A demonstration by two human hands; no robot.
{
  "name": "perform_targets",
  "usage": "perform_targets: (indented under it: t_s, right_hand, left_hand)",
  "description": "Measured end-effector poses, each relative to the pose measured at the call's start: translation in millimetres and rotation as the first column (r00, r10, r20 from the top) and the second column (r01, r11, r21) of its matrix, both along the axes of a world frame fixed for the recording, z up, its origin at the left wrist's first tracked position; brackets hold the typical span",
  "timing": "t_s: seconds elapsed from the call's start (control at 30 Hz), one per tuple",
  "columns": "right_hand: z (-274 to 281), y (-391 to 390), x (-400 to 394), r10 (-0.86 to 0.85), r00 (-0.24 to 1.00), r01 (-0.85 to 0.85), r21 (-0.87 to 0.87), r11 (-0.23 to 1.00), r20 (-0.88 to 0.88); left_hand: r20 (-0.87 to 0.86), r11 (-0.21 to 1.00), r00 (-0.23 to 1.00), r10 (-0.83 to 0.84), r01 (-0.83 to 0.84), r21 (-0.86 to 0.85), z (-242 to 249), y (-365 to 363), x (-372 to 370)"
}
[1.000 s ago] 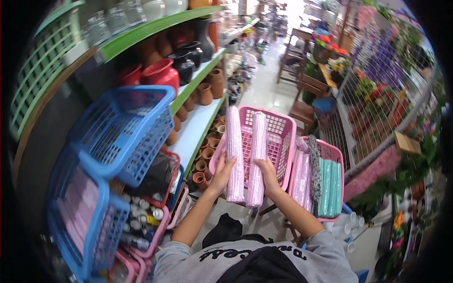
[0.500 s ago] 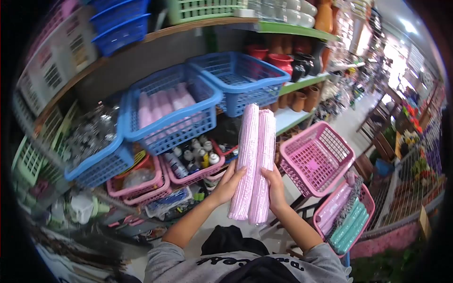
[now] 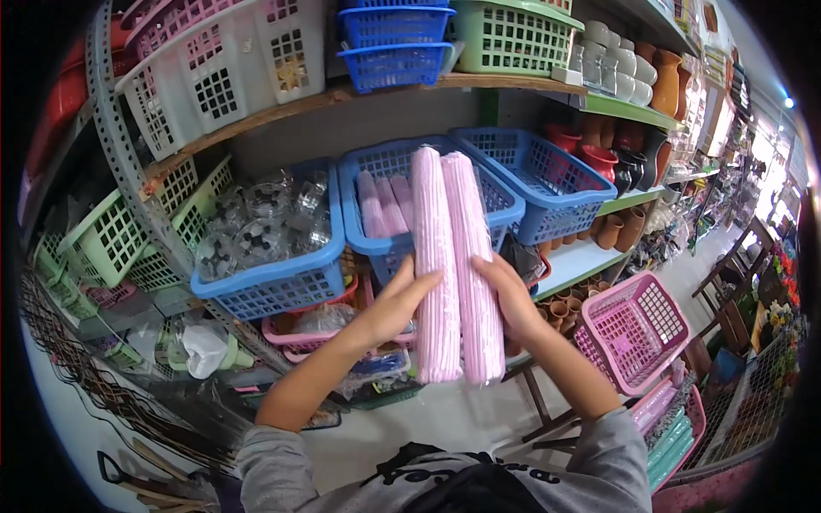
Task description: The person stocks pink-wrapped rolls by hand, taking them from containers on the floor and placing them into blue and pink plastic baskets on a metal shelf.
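Note:
Two long pink rolls in clear wrap are held upright side by side. My left hand (image 3: pixel 395 299) is closed round the left pink roll (image 3: pixel 434 316), its thumb lying across the front. My right hand (image 3: pixel 510 299) grips the right pink roll (image 3: pixel 472 214) from its outer side. Behind the rolls, a blue basket (image 3: pixel 376 245) on the shelf holds several similar pink rolls (image 3: pixel 382 205); part of it is hidden by the held rolls.
Left of it, a blue basket (image 3: pixel 274 291) holds clear and dark plastic pieces. Another blue basket (image 3: pixel 564 214) stands to the right. A pink basket (image 3: pixel 637 333) sits at lower right, above a pink basket with teal rolls (image 3: pixel 671 453). The wooden shelf edge (image 3: pixel 256 120) runs above.
The view has turned left, so the shelf baskets appear farther right. Both hands have carried the two rolls closer in front of the middle blue basket, now overlapping it.

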State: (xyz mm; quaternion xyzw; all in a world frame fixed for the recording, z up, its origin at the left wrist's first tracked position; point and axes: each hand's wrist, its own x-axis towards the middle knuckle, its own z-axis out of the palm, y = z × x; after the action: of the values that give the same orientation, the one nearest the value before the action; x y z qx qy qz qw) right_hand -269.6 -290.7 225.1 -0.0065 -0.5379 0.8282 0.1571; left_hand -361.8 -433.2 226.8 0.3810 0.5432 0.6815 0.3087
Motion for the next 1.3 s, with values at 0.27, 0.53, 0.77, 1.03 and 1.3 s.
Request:
perform_targets:
  t_s: [0.27,0.53,0.77,1.03,1.3]
  right_hand:
    - [54.5,31.0,-124.3,-0.053,0.989,-0.008,0.400,0.917,0.141]
    - [34.4,71.6,-271.3,-0.375,0.855,-0.158,0.869,0.468,0.358]
    - [-5.9,59.5,-301.7,-0.116,0.778,-0.511,0.730,0.454,0.618]
    - [2.1,68.5,-291.4,-0.032,0.787,-0.567,0.742,0.358,0.616]
    - [61.3,62.0,-242.9,0.331,0.879,-0.454,0.395,0.799,0.342]
  left_hand:
    - [0.059,0.976,0.988,0.143,-0.131,-0.174,50.5,-12.8,-113.1]
    - [0.092,0.960,0.967,0.237,-0.218,-0.178,48.2,-16.2,-160.2]
    - [0.090,0.959,0.974,0.207,-0.184,-0.215,51.2,-17.3,-168.2]
    - [0.083,0.941,0.962,0.261,-0.235,-0.242,36.4,3.1,-185.5]
    - [-0.091,0.903,0.967,0.240,-0.256,-0.345,51.1,41.6,-180.5]
